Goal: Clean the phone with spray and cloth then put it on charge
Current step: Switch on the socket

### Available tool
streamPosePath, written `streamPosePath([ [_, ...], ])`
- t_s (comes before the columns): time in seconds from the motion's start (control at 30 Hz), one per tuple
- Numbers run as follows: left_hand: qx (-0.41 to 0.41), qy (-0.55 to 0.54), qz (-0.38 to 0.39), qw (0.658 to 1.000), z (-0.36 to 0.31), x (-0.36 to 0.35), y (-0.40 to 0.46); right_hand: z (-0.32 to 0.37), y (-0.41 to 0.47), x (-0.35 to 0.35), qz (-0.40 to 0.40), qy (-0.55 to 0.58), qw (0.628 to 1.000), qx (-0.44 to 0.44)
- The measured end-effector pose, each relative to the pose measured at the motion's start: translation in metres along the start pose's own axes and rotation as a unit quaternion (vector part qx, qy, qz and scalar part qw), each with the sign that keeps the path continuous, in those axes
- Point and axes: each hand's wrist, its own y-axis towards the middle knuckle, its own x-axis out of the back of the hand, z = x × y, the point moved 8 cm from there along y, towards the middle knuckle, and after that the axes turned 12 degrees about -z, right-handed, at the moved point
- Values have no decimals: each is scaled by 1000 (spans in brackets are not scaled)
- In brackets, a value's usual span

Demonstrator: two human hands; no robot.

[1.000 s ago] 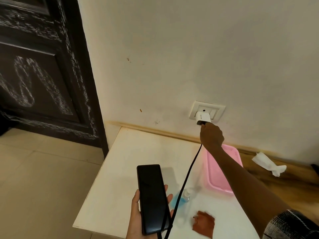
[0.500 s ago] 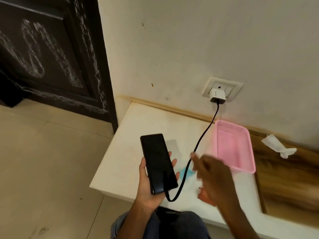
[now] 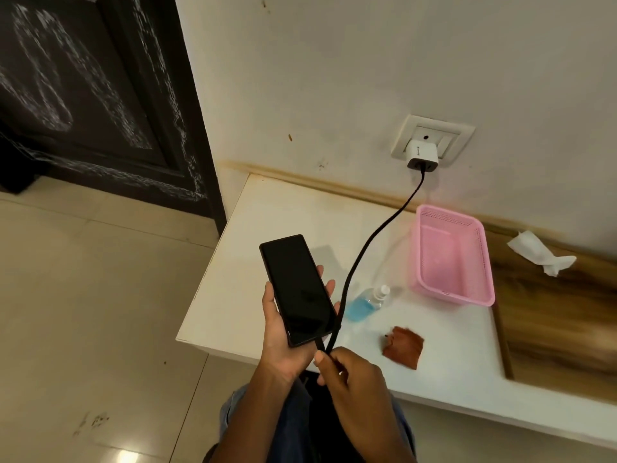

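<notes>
1. The left hand (image 3: 283, 332) cradles a slim black rectangular phone (image 3: 298, 289) from below, its fingers (image 3: 329, 285) wrapped up around the right edge and clamped on the phone, screen dark and facing up.
2. The phone sits above the near left corner of the white surface (image 3: 283, 208), to the left of the pink plastic mesh basket (image 3: 450, 259).
3. The right hand (image 3: 354, 375) is just below the phone's bottom edge, its fingers pinched together on the black charging cable (image 3: 374, 235) close to the plug end, which meets the phone's bottom edge.
4. The cable rises from the phone, passing left of the basket, up to a white square charger block (image 3: 422, 155) seated in a white wall socket (image 3: 434, 135) above the basket.
5. A small clear spray bottle with blue liquid and a white nozzle (image 3: 365, 304) lies on its side on the surface, just left of the basket's near corner.
6. A small reddish-brown cloth (image 3: 403, 345) lies crumpled on the surface in front of the basket, apart from the bottle.
7. A crumpled white tissue (image 3: 541, 252) rests on the wood-grain panel (image 3: 554, 312) to the right of the basket.
8. A dark door with chalky white marks (image 3: 83, 95) stands far left of the basket, above a pale tiled floor (image 3: 83, 312).
</notes>
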Motion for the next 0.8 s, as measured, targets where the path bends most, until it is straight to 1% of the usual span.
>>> streamPosePath([
  [0.13,1,11,-13,1000,0,-2,-2,-4,6,-6,-12,-13,1000,-14],
  [0.3,9,0,-18,1000,0,-3,-6,0,2,-8,-15,68,996,-48],
  [0.4,1,-2,-16,1000,-1,-2,-5,1,2,-9,-3,56,997,-54],
  [0.47,-3,5,-19,1000,-3,-1,-4,1,5,-10,32,20,998,-45],
  [0.53,-3,8,-20,1000,-1,0,-2,1,10,-7,104,-31,994,-25],
  [0.6,4,2,-18,1000,1,0,-3,4,15,4,183,-76,980,-1],
  [0.67,16,-6,-8,1000,5,-1,-3,7,25,28,228,-99,968,20],
  [0.7,11,-10,-9,1000,4,0,-4,10,33,41,234,-98,967,29],
  [0.73,7,-14,-8,1000,3,1,-4,14,43,57,218,-88,971,37],
  [0.8,5,-19,-8,1000,1,2,-2,19,71,96,141,-70,986,46],
])
